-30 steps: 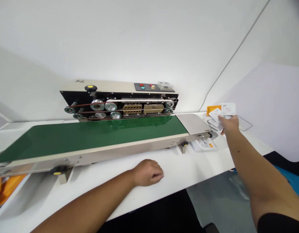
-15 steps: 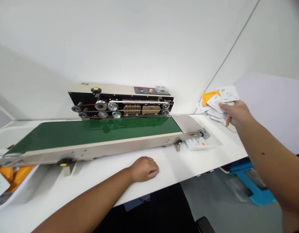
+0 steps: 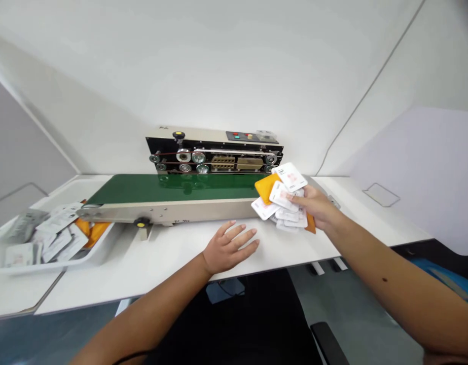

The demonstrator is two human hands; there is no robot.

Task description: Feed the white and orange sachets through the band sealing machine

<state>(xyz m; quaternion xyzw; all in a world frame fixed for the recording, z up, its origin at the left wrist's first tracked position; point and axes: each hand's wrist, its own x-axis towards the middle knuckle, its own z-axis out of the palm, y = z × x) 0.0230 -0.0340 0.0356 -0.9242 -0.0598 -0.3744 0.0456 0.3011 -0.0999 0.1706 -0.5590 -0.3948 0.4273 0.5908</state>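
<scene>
My right hand (image 3: 313, 205) grips a fanned bunch of small flat packets (image 3: 285, 200), mostly white with print, plus an orange one at the left and another at the lower right. The bunch is held up in front of the right end of the sealing machine's green conveyor belt (image 3: 173, 188). My left hand (image 3: 229, 248) has its fingers spread over the front part of the white table (image 3: 173, 268), to the left of the packets and with nothing in it. Behind the belt stands the band sealer (image 3: 214, 152), with its rollers and drive bands showing.
At the left, a white bin (image 3: 108, 248) holds several white, grey and orange packets, partly beneath the belt's end. A black knob (image 3: 141, 223) sits on the conveyor's front. Below the table edge are a black chair armrest (image 3: 328, 344) and a blue item (image 3: 446, 279) at the right.
My right hand has brought the packets leftward and nearer, in front of the belt's right end. My left hand has gone from a closed fist to spread fingers. The view has turned left.
</scene>
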